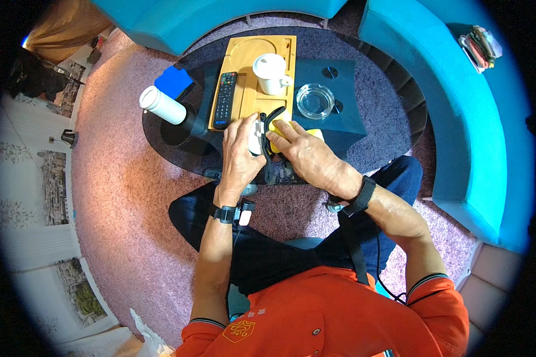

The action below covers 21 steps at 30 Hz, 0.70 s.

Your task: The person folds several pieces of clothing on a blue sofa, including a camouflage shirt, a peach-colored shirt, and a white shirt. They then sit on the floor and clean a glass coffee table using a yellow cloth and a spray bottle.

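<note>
My left hand [241, 154] grips a small white object [255, 138] fitted with black straps [268, 138]; its exact kind is hard to make out. One strap curves up past my fingers, and another hangs down near my thumb. From the other side, my right hand [306, 154] presses a folded yellow cloth [315, 133] against the strapped side of that object. Part of the cloth is hidden under my fingers. Both hands are over the near edge of a dark glass oval table [379, 107], just in front of a wooden tray [246, 100].
On the tray are a black remote control [225, 100] and a white lidded mug [270, 73]. A glass ashtray [315, 101] stands to its right. On the left are a white tumbler [162, 105] and a blue item [173, 82]. A curved turquoise sofa [464, 134] rings the table.
</note>
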### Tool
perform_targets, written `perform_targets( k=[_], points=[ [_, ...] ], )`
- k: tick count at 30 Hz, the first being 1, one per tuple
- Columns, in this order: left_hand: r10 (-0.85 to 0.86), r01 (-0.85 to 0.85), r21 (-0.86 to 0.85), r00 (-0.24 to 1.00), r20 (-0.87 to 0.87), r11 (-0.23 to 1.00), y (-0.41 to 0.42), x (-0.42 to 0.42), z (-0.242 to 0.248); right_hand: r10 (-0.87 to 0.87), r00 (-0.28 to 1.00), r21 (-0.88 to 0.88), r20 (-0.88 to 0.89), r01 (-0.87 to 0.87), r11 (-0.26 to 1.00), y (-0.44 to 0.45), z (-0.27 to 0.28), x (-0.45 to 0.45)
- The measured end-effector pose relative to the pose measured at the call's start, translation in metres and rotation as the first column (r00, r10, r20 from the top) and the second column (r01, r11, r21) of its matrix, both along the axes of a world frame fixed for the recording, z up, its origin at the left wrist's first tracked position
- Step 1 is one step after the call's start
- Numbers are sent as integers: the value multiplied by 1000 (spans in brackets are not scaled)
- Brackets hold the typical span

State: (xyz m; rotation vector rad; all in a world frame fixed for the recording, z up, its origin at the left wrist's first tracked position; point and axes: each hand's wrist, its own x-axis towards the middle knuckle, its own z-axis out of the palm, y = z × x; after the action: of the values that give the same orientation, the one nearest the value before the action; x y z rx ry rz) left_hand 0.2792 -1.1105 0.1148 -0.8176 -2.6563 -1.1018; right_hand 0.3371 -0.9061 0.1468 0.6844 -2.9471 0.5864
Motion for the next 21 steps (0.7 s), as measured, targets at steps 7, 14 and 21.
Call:
perform_targets(
  k=[7, 14, 21],
  points=[
    [-62, 63, -14, 993, 99, 998, -7, 3, 14, 4, 989, 26, -145, 0, 1000, -2, -2, 0],
    [-64, 66, -11, 992, 111, 998, -6, -3, 14, -22, 984, 20, -177, 26, 999, -3, -7, -1],
    [-59, 58, 22, 998, 32, 998, -5, -3, 4, -27, 983, 50, -179, 36, 998, -3, -6, -5]
  ],
)
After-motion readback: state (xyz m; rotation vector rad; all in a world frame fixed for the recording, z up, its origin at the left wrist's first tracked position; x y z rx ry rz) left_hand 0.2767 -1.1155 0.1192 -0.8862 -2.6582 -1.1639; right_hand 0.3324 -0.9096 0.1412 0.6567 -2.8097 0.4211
